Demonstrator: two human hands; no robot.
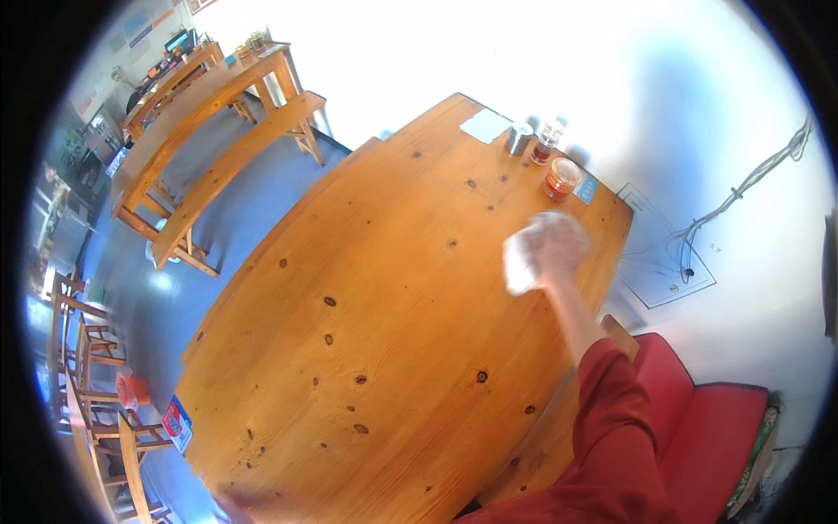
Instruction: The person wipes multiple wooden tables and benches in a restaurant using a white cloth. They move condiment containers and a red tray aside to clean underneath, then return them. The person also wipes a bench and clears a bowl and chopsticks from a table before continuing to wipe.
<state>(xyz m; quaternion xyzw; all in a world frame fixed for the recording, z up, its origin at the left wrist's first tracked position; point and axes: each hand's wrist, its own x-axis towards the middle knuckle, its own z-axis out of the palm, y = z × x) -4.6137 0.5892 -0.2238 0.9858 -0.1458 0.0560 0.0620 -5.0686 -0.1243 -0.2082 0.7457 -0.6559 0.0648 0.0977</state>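
My right hand (560, 245), blurred, presses a white cloth (522, 265) near the far right side of a long wooden table (393, 275). A red sleeve covers that arm down to the forearm. Just beyond the hand stands a glass jar with red contents (562, 179). Behind it are a glass bottle with dark red liquid (545, 142) and a metal-looking cylindrical container (518, 139). A pale sheet (485, 126) lies beside them, and a small blue card (585, 189) is by the jar. My left hand is out of view.
A white wall (740, 262) with cables (736, 193) runs along the right. Beside the table is a red padded seat (707, 432). Across the blue-grey floor stand a wooden bench (239, 164), more tables and several stools, with a red bin (134, 390) at the left.
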